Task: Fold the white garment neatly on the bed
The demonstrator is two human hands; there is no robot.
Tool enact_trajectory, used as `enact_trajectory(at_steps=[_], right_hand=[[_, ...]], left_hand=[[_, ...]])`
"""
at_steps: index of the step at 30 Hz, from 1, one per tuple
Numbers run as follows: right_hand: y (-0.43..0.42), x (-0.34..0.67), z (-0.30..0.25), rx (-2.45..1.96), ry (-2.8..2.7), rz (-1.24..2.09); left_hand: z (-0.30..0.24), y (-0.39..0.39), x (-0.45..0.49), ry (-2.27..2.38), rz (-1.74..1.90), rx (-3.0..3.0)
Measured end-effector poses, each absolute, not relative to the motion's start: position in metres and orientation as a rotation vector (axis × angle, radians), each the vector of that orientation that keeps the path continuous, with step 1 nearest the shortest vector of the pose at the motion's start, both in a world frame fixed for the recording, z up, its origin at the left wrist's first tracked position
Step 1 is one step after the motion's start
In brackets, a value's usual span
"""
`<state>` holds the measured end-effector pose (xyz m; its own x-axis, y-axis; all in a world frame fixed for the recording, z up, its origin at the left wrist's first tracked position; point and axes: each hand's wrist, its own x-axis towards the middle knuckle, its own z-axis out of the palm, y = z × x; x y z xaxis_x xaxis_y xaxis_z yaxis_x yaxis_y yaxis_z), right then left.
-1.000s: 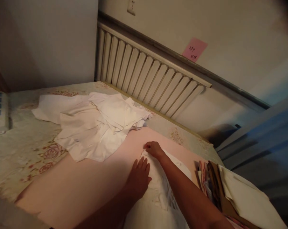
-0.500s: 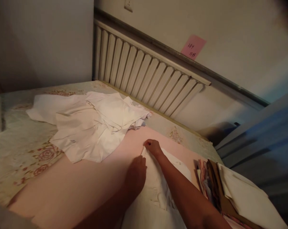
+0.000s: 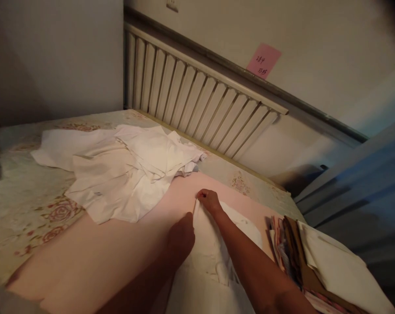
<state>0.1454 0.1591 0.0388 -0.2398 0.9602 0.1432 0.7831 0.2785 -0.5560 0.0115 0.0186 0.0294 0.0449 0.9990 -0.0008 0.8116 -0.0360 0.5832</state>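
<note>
A white cloth garment [image 3: 207, 257] lies folded over itself in front of me, partly hidden under my right forearm. My right hand [image 3: 211, 202] pinches its far corner between thumb and fingertips. Closer to me, my left hand [image 3: 181, 235] is closed at the garment's left edge, which runs up from it to the pinched corner. The fingers of that hand are partly in shadow. Beneath the garment is a pink sheet [image 3: 118, 248].
A loose heap of white garments [image 3: 132, 170] lies at the far left. Folded clothes [image 3: 334, 257], white, brown and patterned, are stacked at right. A floral cover [image 3: 23, 192] underlies everything. A radiator [image 3: 197, 96] lines the wall; a blue curtain [image 3: 364, 187] hangs at right.
My left hand has shifted slightly left, away from the garment's middle. My right hand keeps its pinch on the corner. The whole view has moved a little.
</note>
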Motion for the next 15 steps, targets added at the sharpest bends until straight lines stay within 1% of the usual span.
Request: enact_trajectory(at_steps=[5,10,12,15], right_hand=[[0.155,0.146,0.052,-1.536,-2.098,0.389],[0.112,0.152,0.073,-1.47,-2.063,0.203],[0.087,0.154,0.068,-1.347,-2.133,0.146],[0.058,0.156,0.045,-1.23,-2.264,0.087]], left_hand=[[0.038,0.016,0.012,1.878,0.528,1.954],[0.033,0.017,0.018,1.916,0.653,2.234],[0.024,0.018,0.022,1.873,0.744,2.319],[0.01,0.017,0.029,1.773,0.8,2.38]])
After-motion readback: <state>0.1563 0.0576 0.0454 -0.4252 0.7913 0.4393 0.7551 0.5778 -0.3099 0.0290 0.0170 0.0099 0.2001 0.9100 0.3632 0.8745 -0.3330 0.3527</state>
